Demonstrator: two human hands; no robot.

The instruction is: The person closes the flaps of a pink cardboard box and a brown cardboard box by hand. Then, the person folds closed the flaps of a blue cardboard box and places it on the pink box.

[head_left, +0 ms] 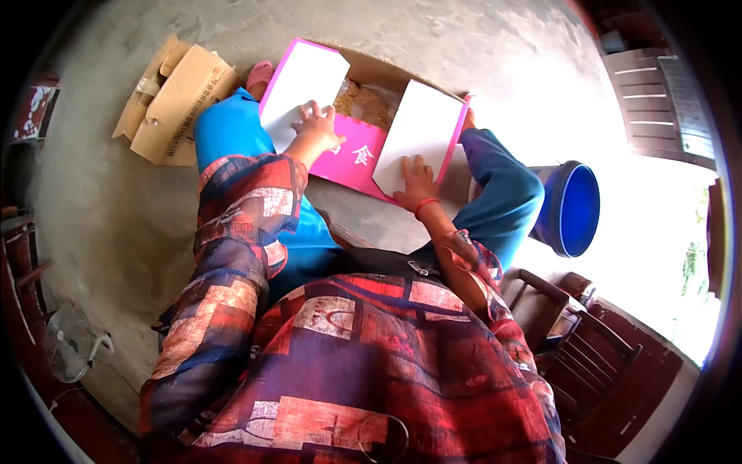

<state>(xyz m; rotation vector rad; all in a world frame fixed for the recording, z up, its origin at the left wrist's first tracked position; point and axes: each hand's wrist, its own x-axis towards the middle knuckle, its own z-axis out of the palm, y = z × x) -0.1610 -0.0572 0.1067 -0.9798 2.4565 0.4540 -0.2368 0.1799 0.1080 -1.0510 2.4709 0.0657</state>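
A pink cardboard box (355, 166) with white Chinese characters sits on the floor between my legs. Its two side flaps, white on the inner face, lie partly over the opening. My left hand (315, 127) has spread fingers on the near edge of the left flap (303, 81). On the right flap (423, 127), my right hand (417, 182) rests with its fingers stretched out; a red band circles that wrist. Through the gap between the flaps, brown contents (363, 104) show, with what looks like clear plastic around them. Neither hand holds anything.
A brown cardboard carton (182, 108) with open flaps lies left of my leg. A blue bucket (572, 209) lies tipped at the right. Behind it stands a dark wooden chair (591, 348). A fan (68, 344) is at the far left.
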